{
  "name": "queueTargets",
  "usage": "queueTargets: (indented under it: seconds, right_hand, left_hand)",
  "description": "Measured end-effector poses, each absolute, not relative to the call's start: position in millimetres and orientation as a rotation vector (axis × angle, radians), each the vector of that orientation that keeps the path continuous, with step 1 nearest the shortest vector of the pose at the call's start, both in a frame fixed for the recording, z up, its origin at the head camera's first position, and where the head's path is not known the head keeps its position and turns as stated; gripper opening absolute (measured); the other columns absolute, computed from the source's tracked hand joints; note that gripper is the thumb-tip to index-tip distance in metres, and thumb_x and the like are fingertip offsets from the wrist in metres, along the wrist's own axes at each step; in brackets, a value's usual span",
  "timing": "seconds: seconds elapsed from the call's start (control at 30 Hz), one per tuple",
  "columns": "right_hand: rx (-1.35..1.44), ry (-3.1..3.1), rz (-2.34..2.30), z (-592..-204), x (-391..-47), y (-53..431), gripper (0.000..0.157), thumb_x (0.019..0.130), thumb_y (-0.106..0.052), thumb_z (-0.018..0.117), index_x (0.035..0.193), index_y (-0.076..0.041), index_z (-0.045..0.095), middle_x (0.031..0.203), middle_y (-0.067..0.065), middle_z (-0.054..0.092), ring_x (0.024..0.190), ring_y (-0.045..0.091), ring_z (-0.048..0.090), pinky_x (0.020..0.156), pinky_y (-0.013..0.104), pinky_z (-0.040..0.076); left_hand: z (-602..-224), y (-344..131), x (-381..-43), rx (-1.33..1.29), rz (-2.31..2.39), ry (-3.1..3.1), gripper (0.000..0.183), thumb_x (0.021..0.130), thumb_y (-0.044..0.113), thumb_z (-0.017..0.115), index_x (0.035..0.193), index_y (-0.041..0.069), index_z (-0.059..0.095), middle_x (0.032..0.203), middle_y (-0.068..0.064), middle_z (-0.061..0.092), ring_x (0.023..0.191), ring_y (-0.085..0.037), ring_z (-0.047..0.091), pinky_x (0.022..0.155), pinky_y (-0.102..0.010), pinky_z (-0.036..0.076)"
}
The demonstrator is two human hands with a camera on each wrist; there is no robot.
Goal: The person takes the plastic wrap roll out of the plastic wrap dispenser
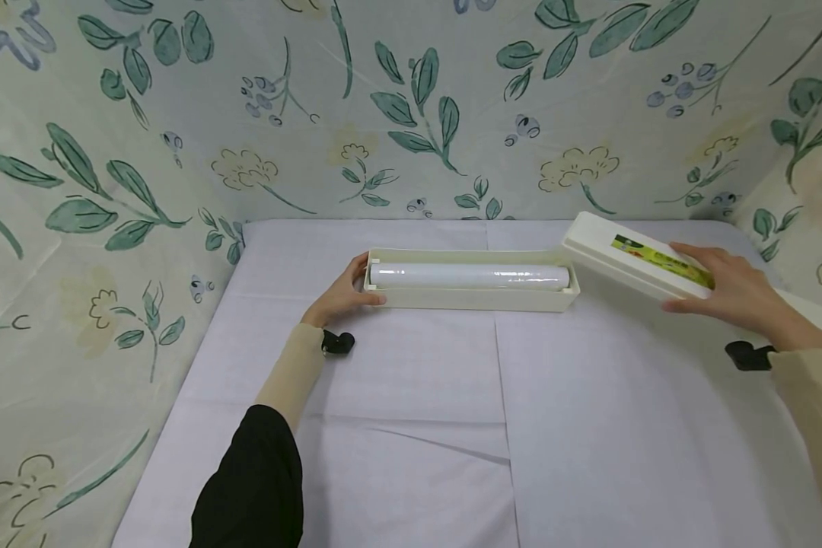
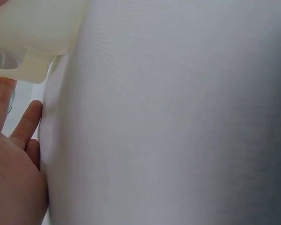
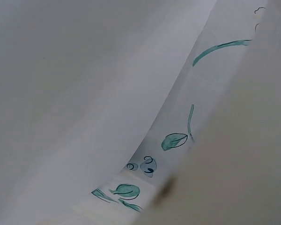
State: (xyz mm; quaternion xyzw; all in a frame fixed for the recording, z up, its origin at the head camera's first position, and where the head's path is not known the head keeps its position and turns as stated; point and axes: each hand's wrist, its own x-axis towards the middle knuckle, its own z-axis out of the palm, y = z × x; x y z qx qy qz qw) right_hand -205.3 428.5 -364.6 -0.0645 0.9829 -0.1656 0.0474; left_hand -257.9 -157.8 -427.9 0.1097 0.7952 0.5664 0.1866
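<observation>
A long cream plastic box (image 1: 466,300) lies on the table without its lid. Inside it, lengthwise, is a white, glossy roll that looks like cling film (image 1: 469,275). My left hand (image 1: 342,295) grips the box's left end, thumb at the front and fingers behind. The left wrist view catches part of that hand (image 2: 14,173) under a pale end of the box (image 2: 37,28). On the right, my right hand (image 1: 733,293) holds the white lid (image 1: 596,242) by its right end. The lid is tilted, its left end over the box's right end. The right wrist view shows neither hand nor lid clearly.
A white cloth (image 1: 411,396) with fold creases covers the table. Behind and to the sides hangs a curtain (image 1: 411,137) printed with leaves and flowers. A yellow-green label (image 1: 657,259) is on the lid's top.
</observation>
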Motion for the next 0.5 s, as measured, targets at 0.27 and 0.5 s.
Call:
queueTargets:
  seconds: [0.27, 0.5]
  right_hand:
    - [-0.149, 3.036, -0.48, -369.5, -198.6, 438.8, 0.112, 0.074, -0.045, 0.079, 0.154, -0.008, 0.01, 0.141, 0.039, 0.021, 0.116, 0.06, 0.022, 0.08, 0.073, 0.022]
    - [-0.067, 3.056, -0.425, -379.0, -196.0, 450.4, 0.115, 0.073, -0.047, 0.079, 0.153, -0.007, 0.007, 0.139, 0.041, 0.02, 0.113, 0.062, 0.023, 0.079, 0.076, 0.022]
  left_hand:
    - [-427.3, -158.3, -257.7, 0.304, 1.583, 2.246, 0.099, 0.079, 0.014, 0.078, 0.153, 0.015, 0.012, 0.155, -0.012, 0.019, 0.141, -0.027, 0.016, 0.113, -0.05, 0.01]
    - [-428.8, -158.8, -258.7, 0.313, 1.584, 2.245, 0.099, 0.079, 0.014, 0.078, 0.153, 0.016, 0.012, 0.155, -0.012, 0.019, 0.142, -0.027, 0.016, 0.113, -0.049, 0.01]
